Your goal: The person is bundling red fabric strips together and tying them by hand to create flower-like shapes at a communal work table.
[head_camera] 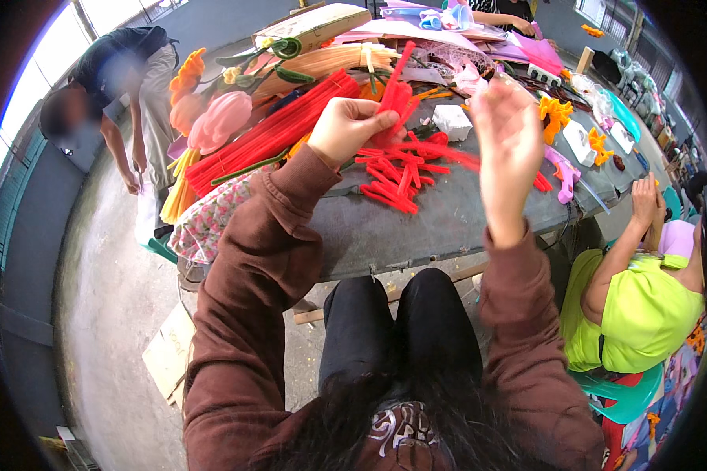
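Note:
My left hand (356, 126) pinches a cluster of red pipe cleaners (396, 97) between thumb and fingers, above the table. A red stem runs from near that hand towards my right hand (506, 129), which is raised, slightly blurred, with its palm turned up and fingers extended. Whether the stem touches the right hand, I cannot tell. Short cut red pipe cleaner pieces (397, 182) lie in a loose heap below and between the hands. A long bundle of red pipe cleaners (271, 132) lies tied to the left, under my left wrist.
Pink pipe-cleaner tulips (221, 122) and a floral cloth (212, 218) are at the left. A white foam block (452, 122), orange flowers (555, 118) and a lilac glue gun (562, 173) lie rightward on the grey table (383, 241). People are at left, right and far side.

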The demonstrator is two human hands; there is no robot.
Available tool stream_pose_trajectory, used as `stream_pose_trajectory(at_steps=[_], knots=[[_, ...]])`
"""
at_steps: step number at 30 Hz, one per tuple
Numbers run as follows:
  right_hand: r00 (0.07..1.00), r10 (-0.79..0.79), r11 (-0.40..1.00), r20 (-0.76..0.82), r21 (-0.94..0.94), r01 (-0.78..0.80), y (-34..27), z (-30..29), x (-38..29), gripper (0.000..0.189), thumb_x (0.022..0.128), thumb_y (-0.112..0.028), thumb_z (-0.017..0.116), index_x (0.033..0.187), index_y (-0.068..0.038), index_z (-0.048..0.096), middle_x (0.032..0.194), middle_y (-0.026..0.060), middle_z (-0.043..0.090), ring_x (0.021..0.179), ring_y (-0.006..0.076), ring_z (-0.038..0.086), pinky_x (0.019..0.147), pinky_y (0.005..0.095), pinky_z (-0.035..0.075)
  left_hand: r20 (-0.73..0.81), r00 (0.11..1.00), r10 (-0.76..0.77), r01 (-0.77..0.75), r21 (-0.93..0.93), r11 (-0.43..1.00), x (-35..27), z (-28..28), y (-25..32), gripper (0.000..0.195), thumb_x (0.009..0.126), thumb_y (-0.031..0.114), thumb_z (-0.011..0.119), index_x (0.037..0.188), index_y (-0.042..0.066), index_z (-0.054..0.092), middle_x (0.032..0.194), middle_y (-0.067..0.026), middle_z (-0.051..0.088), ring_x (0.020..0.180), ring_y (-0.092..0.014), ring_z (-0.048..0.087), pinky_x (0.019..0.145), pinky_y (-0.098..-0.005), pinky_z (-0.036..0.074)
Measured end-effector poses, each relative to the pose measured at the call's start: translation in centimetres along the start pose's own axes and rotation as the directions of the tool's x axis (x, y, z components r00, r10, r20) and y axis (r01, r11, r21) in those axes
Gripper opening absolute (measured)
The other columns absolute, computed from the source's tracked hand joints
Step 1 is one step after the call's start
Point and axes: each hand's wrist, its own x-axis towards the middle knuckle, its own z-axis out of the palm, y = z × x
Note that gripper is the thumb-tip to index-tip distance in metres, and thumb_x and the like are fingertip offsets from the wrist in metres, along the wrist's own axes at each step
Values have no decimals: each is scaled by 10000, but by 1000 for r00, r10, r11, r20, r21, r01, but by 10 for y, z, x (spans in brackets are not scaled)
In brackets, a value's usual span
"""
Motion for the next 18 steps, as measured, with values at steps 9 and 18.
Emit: stream_pose_trajectory(at_steps=[9,18], knots=[[870,451,879,200,69,-472,21,13,-48,323,752,-177,665,957,39,540,691,20,554,582,39,501,494,169,385,-164,986,35,-71,-215,974,-1,18,0,214,811,168,583,890,-30,601,811,-73,623,712,-114,595,672,-242,498],[846,427,896,320,-23,-444,35,14,-7,185,740,-180,665,787,-2,648,517,11,541,423,37,443,397,170,323,58,998,-12,16,-75,997,-4,15,3,214,816,190,581,869,-13,621,743,-19,605,652,-75,571,603,-200,476]])
